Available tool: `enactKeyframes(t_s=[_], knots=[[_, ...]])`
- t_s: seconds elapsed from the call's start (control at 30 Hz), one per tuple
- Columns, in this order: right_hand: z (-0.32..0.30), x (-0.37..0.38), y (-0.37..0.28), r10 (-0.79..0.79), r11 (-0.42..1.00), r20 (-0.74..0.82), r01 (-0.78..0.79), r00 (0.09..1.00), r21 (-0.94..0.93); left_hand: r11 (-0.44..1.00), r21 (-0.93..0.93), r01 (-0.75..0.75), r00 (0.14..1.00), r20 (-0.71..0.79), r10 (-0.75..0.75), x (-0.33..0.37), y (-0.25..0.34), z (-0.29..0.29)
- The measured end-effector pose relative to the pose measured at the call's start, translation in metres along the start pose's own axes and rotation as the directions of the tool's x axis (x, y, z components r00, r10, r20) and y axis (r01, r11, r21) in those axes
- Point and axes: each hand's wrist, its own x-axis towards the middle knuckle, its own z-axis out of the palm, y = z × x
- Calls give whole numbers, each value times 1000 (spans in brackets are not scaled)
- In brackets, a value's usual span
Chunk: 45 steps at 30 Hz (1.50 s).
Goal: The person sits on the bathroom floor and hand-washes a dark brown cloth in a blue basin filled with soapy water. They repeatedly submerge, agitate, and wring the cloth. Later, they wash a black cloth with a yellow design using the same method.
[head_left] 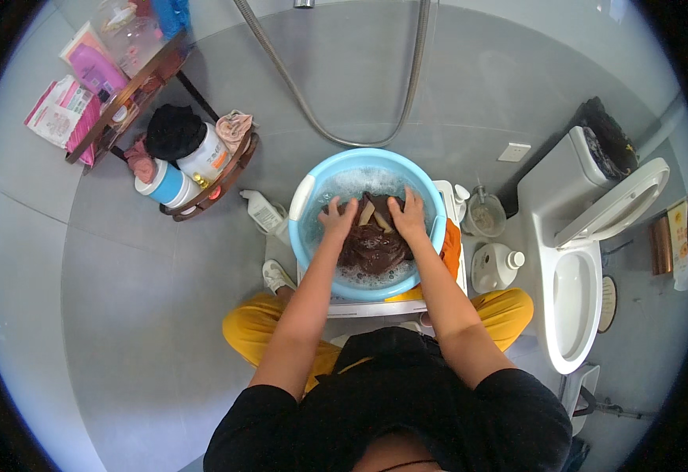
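A dark brown wet garment (375,250) with two pale strips near its upper middle lies bunched in soapy water. It sits in a round light-blue basin (305,250) in front of me. My left hand (338,219) rests at the garment's upper left, its fingers spread apart. On the upper right side, my right hand (409,216) touches the cloth, also with fingers apart. Neither hand visibly closes around the fabric. Suds (368,179) float along the far side of the water, and foam shows near the front rim too.
Under the basin is a white stand (375,308), with orange cloth (452,245) beside the basin. White bottles (264,212) and a white jug (495,266) flank it. A toilet (572,307) stands right, a loaded corner shelf (218,185) left. A shower hose (297,98) hangs beyond.
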Motion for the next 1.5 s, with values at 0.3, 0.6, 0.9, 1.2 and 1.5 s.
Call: enactKeyframes(t_s=[0.3,0.6,0.9,1.2,1.5], knots=[[-7,-23,-42,-10,906,260,119,966,-406,778,596,-201,966,-10,257,14,-29,25],[77,18,59,484,855,438,-516,758,-52,950,310,-29,1000,15,26,66,-57,24],[50,-19,-33,264,737,307,-396,914,548,572,-819,42,999,37,-20,23,-23,31],[-15,-52,-101,-97,982,200,61,975,179,529,-834,160,951,275,145,-3,9,27],[-14,-42,-96,-25,994,162,7,986,109,663,-742,-102,991,-17,133,-6,-4,33]])
